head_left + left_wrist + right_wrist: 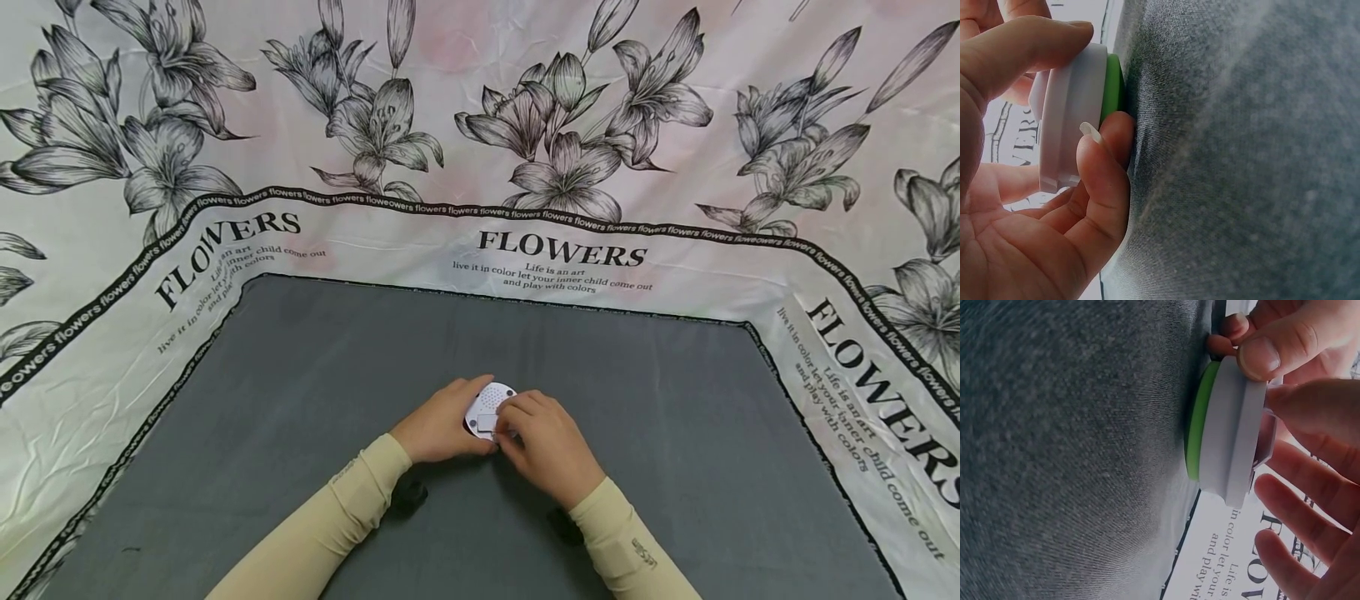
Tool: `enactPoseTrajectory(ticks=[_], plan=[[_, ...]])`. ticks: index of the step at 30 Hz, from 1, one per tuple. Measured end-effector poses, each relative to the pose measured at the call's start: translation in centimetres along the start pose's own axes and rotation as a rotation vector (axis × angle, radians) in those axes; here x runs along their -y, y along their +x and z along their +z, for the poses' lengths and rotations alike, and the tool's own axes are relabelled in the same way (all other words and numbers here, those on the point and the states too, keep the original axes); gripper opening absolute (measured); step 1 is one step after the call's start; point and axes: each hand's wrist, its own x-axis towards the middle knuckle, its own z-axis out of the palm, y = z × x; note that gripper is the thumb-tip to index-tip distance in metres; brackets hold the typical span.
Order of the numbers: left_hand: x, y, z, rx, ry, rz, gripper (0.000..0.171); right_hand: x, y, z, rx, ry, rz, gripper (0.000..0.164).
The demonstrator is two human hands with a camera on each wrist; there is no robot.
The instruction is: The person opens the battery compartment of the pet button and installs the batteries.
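Observation:
A round white plastic push-button buzzer (491, 398) lies face down on the grey cloth, its underside with small speaker holes turned up. The left wrist view shows its green button top (1112, 87) against the cloth. My left hand (442, 422) grips its white rim, thumb on one side and fingers curled round the other. At the underside, a small battery cover (1264, 439) stands tilted up from the body. My right hand (550, 443) pinches at this cover with thumb and forefinger; its other fingers spread loosely. The fingertips partly hide the battery compartment.
Grey cloth (300, 375) spreads beneath both hands. Around it runs a white border with printed flowers and lettering (562, 248). A dark object (408, 497) shows under the left wrist, another dark object (566, 527) under the right.

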Motion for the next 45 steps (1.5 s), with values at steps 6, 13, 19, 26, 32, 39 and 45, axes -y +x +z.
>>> enactPoseTrajectory(ticks=[6,13,19,26,32,39,45], plan=[[-0.2,-0.11,-0.05,-0.006,-0.005,-0.005,0.1,0.07,-0.06,0.13,-0.009,-0.018,0.008,0.024],[-0.21,-0.12,-0.09,-0.004,0.002,0.008,0.1,-0.11,-0.12,0.05,-0.023,-0.014,-0.013,0.017],[-0.22,0.03,0.03,0.015,0.003,0.002,0.1,-0.57,-0.45,-0.02,-0.027,0.021,0.025,0.015],[-0.37,-0.27,-0.03,0.022,0.004,0.001,0.1,-0.7,-0.7,0.12,0.004,0.12,0.083,0.018],[-0.59,-0.33,-0.16,0.023,0.008,-0.003,0.1,-0.69,-0.75,0.23,0.006,0.174,0.115,0.02],[-0.55,-0.33,-0.07,0.001,0.018,-0.002,0.098,-0.51,-0.6,0.55,-0.008,0.156,0.113,0.02],[-0.61,-0.25,-0.08,0.004,0.015,-0.006,0.099,-0.28,-0.54,0.36,-0.012,0.144,0.11,0.021]])
